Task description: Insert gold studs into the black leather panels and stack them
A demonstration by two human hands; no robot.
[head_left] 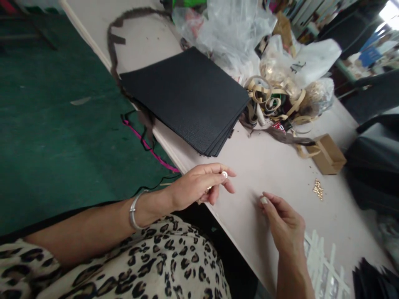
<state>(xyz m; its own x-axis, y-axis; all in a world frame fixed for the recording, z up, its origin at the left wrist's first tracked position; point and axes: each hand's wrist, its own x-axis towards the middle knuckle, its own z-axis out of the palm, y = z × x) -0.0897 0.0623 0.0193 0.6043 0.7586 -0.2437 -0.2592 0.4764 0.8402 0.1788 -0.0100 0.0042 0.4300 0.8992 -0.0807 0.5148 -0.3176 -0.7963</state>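
Note:
My left hand (207,185) hovers over the table's near edge, its thumb lying across partly curled fingers. Small gold-coloured metal pieces (208,189) glint in its palm, mostly covered by the fingers. To the right, my right hand (282,222) is low over the tabletop with thumb and fingertips pinched together; whatever may be between them is hidden. A stack of black textured sheets (190,95) lies beyond my left hand, one corner pointing towards it. Past my right hand, a little pile of gold-coloured metal pieces (318,189) rests on the table.
An open cardboard box (328,154) stands near the gold pile. Clear plastic bags (230,33) and tan strip coils (258,89) crowd the table's far side. White strips (326,261) and dark pieces (372,278) lie at lower right. A pink cord (149,147) hangs off the left edge.

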